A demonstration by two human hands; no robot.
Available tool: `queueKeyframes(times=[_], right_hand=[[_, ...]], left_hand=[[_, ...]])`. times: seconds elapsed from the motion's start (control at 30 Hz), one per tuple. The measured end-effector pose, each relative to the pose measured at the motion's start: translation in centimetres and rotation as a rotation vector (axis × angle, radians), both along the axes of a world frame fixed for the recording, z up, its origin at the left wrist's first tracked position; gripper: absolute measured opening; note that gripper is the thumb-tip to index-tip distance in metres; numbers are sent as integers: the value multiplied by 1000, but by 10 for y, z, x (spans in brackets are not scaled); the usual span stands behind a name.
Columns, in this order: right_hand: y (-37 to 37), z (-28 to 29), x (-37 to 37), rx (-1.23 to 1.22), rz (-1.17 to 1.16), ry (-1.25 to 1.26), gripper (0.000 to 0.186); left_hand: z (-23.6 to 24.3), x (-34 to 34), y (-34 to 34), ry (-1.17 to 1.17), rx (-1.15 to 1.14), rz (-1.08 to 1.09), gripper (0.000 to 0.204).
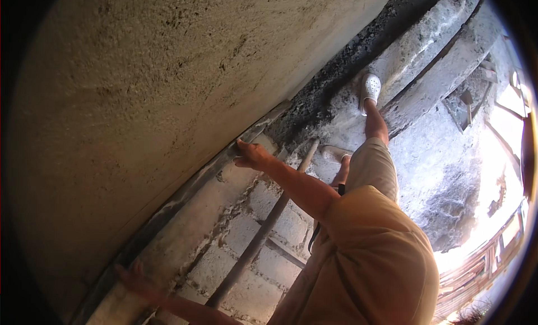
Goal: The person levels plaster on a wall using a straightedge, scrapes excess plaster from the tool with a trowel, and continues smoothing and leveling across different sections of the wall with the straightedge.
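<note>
My right hand (250, 155) is at a narrow dark strip (268, 120) along the foot of the plastered wall (157, 84), fingers spread and touching it near the ledge. My left hand (133, 277), dim and slightly blurred at the lower left, reaches toward the same strip with fingers apart. Neither hand appears to hold anything; exact contact of the left is unclear. Below both arms, a long round pole (249, 255) lies diagonally over pale rough blockwork (249, 204), passing behind my right forearm.
My feet, one in a white clog (370, 92), stand on rough, dusty ground beside long concrete beams (437, 67) at the upper right. A flat-bladed tool (467, 100) rests by a small frame at the right. Stacked wooden strips (476, 257) lie in bright light at the lower right.
</note>
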State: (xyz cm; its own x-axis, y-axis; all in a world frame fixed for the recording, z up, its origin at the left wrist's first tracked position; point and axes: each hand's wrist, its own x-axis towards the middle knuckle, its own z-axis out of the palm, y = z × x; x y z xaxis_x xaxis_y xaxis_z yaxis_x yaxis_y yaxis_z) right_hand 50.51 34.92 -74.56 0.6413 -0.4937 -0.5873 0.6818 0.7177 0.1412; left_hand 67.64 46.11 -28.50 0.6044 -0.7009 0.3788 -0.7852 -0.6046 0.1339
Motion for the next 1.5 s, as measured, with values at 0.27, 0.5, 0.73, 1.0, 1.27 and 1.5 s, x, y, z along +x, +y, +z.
queueKeyframes(times=[0.27, 0.5, 0.73, 1.0, 1.27, 1.5], right_hand=[[2, -63, -16, 154, 153, 353, 62], [33, -61, -52, 4, 356, 414, 61], [28, -84, -88, 14, 296, 472, 75], [19, -52, -14, 126, 139, 70, 81], [34, -149, 59, -1167, -444, 1179, 68], [15, -198, 50, -1315, -371, 1425, 111]], left_hand=[[-121, -33, -43, 378, -178, 272, 48], [-252, -84, -58, 417, -151, 88, 56], [-278, -89, -63, 574, -326, 12, 52], [-139, 1, 34, 254, -206, -97, 45], [-93, -24, -7, 200, -81, 45, 43], [-121, -17, -24, 70, 87, -226, 46]])
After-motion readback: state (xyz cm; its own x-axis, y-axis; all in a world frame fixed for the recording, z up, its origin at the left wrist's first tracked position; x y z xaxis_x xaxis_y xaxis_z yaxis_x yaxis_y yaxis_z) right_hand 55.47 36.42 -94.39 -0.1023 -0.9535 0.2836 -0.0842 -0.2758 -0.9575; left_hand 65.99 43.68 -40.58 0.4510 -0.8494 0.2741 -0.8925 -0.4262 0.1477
